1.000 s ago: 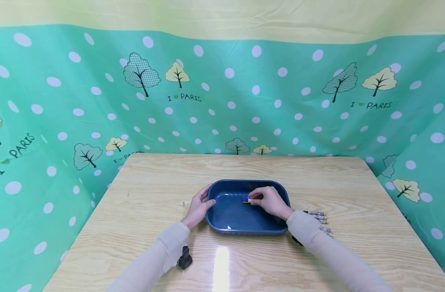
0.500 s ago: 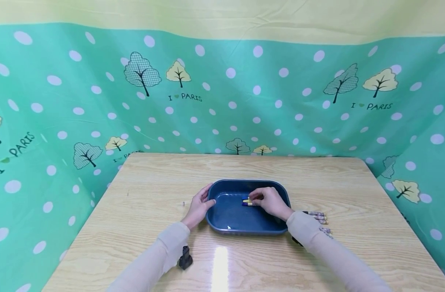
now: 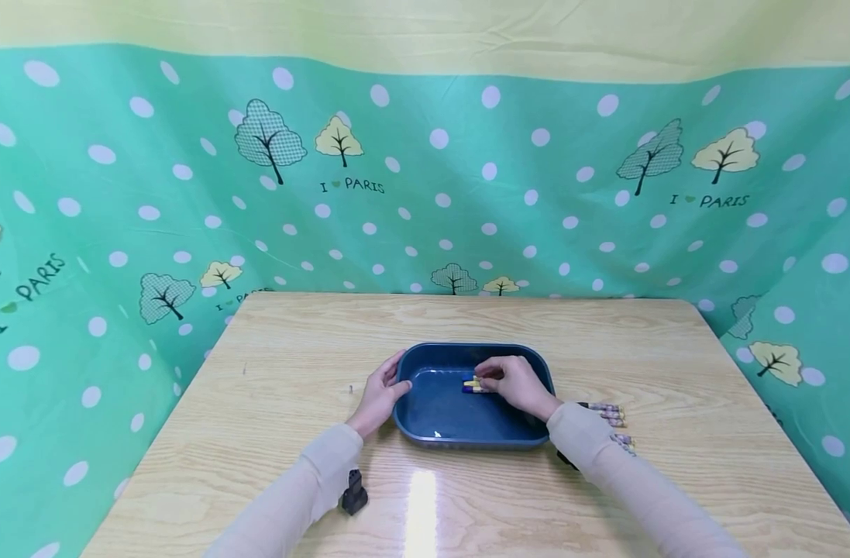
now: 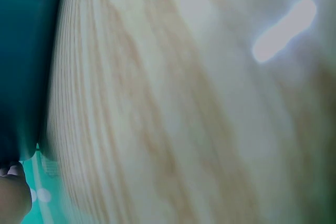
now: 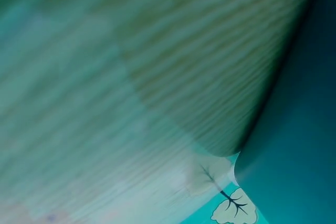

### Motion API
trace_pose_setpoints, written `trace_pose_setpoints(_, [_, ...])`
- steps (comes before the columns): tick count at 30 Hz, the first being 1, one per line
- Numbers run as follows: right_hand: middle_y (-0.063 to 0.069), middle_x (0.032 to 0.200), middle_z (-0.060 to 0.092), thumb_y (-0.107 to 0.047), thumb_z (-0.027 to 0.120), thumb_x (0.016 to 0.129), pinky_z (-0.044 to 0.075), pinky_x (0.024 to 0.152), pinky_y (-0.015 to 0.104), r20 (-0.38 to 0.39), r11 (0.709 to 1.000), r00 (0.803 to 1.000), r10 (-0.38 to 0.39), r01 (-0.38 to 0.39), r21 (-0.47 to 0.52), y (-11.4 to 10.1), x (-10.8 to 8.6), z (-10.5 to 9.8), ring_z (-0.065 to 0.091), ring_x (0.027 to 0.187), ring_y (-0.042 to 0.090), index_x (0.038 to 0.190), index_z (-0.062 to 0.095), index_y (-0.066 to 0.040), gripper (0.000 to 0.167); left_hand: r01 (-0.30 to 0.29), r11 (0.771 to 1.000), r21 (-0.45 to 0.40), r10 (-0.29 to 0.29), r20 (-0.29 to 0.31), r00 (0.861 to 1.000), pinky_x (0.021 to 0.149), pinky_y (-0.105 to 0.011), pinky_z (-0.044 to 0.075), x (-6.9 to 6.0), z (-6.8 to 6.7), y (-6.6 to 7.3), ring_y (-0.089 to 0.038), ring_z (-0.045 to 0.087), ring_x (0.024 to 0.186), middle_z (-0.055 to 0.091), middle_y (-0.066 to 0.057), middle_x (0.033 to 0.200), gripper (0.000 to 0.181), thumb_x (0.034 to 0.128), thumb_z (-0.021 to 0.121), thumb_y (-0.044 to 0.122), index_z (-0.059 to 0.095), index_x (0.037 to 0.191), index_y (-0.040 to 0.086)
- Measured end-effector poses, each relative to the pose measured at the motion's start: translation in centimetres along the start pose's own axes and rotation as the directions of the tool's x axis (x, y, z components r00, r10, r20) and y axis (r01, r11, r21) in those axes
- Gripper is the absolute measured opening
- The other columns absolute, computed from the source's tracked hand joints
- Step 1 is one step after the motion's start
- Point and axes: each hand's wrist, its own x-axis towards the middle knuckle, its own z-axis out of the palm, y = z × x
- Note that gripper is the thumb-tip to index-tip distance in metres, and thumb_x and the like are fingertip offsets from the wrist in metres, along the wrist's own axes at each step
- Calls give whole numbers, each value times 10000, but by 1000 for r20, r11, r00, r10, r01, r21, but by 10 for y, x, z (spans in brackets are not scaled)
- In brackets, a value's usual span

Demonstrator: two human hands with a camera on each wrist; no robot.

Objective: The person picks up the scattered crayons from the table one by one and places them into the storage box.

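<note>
A dark blue rectangular tray (image 3: 435,415) stands on the wooden table. My left hand (image 3: 377,397) grips its left rim, thumb inside and fingers along the outer wall. Over the tray's right half, my right hand (image 3: 515,384) pinches at a small group of crayons (image 3: 476,387) low inside. Blue, yellow and dark purple tips show left of the fingertips, and the fingers hide the other ends. In the left wrist view, part of the left hand (image 4: 13,195) appears at the lower left corner beside the tray wall. The right wrist view shows the tray wall (image 5: 299,145) but no fingers.
Several more crayons (image 3: 611,417) with patterned wrappers lie right of the tray, partly behind the right sleeve. Black wrist devices (image 3: 354,494) sit at the cuffs. A tiny bit (image 3: 351,390) lies left of the tray. Patterned cloth (image 3: 425,178) surrounds the table's back and sides.
The crayons at my right fingertips have spread apart and lowered slightly, so the yellow and purple tips show separately. My left hand and the tray have stayed in place.
</note>
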Motion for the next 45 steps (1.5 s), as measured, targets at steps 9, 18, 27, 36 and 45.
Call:
trace_pose_setpoints(9, [26, 958, 695, -88, 650, 825, 563, 717, 262, -17, 998, 999, -30, 31, 47, -4, 0, -5, 643, 839, 117, 1034, 688, -59, 215, -4, 1000, -3, 4, 10, 1000, 1071, -439, 332, -3, -1, 6, -340, 370, 1303, 368, -202, 1425, 583, 847, 517, -26, 360, 1400, 71])
trace_pose_setpoints(18, [52, 984, 692, -95, 628, 846, 559, 710, 251, -16, 999, 1000, -1, 2, 55, -5, -4, -13, 646, 842, 120, 1071, 673, -59, 232, 1, 1000, -13, -1, 27, 1000, 1073, -448, 326, -6, -2, 13, -366, 361, 1300, 354, -237, 1421, 583, 845, 510, -46, 345, 1399, 29])
trace_pose_setpoints(27, [67, 1021, 686, -109, 630, 848, 557, 781, 310, -66, 997, 996, -55, 58, 44, -4, -15, -33, 642, 935, 200, 1091, 660, -43, 253, -12, 1000, 0, 12, 28, 1000, 1070, -442, 330, -16, 0, 28, -376, 359, 1298, 354, -256, 1412, 582, 845, 496, -54, 324, 1399, -7])
trace_pose_setpoints(36, [82, 1053, 683, -138, 639, 846, 558, 779, 264, -80, 989, 997, 16, -4, 145, 7, -29, -56, 639, 980, 212, 1108, 656, -57, 275, -7, 1000, -3, 7, 32, 999, 1080, -440, 316, -14, 0, 27, -370, 338, 1312, 338, -251, 1424, 591, 847, 496, -53, 308, 1406, -9])
trace_pose_setpoints(45, [110, 1112, 659, -233, 633, 854, 547, 795, 222, -111, 980, 993, 47, -25, 195, 24, -45, -78, 643, 971, 144, 1126, 645, -60, 323, -11, 1000, -14, 11, 26, 1000, 1081, -440, 315, -2, -2, 6, -357, 340, 1316, 347, -227, 1429, 597, 844, 514, -40, 337, 1408, 46])
